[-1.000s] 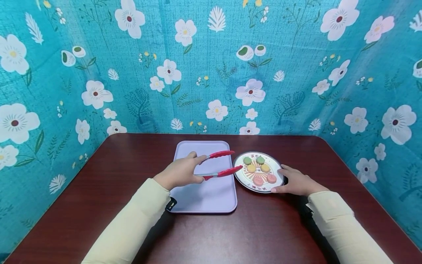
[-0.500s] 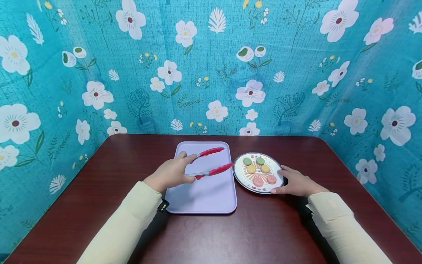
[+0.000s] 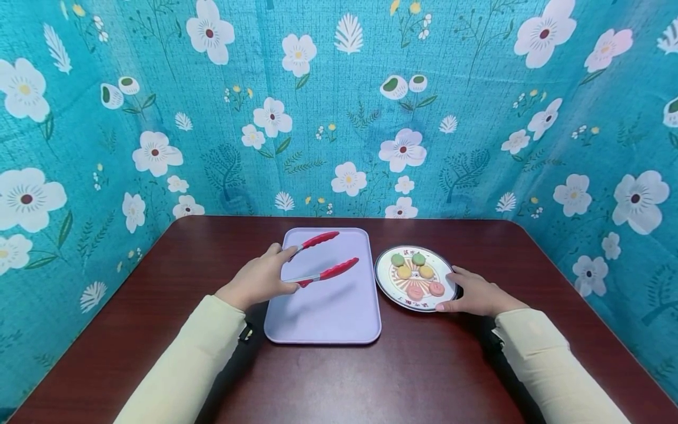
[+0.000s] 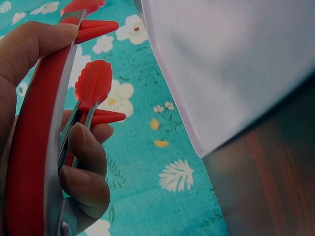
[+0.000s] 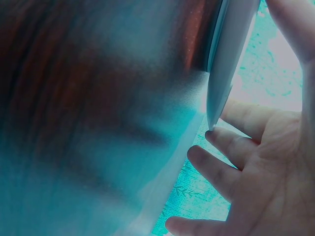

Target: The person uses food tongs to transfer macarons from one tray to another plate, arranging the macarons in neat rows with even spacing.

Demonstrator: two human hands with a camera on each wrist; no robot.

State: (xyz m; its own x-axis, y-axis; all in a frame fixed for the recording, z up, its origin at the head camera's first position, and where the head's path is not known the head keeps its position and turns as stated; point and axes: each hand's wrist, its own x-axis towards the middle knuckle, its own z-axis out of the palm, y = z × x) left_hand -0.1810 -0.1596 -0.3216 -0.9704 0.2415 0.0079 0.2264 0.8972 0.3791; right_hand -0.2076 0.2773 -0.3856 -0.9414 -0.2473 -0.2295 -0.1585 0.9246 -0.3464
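Observation:
My left hand (image 3: 259, 280) grips red-and-silver tongs (image 3: 339, 269) above the left part of a lilac tray (image 3: 328, 324). The tongs' red scalloped ends are spread apart with nothing between them. In the left wrist view, thumb and curled fingers hold the tongs' red-backed arms (image 4: 37, 132). My right hand (image 3: 479, 292) rests at the right rim of a round white plate (image 3: 388, 288), fingers extended and spread against its edge. On that plate lie small round sweets: two green (image 3: 418, 258), two yellow (image 3: 404, 272) and two pink (image 3: 415, 292).
Plate and tray stand side by side on a dark brown table (image 3: 424, 371), a narrow gap between them. A turquoise floral cloth (image 3: 339, 106) hangs behind the table and along both sides.
My left hand has moved left with the tongs, from beside the plate back over the tray. The right hand, plate and sweets have stayed in place.

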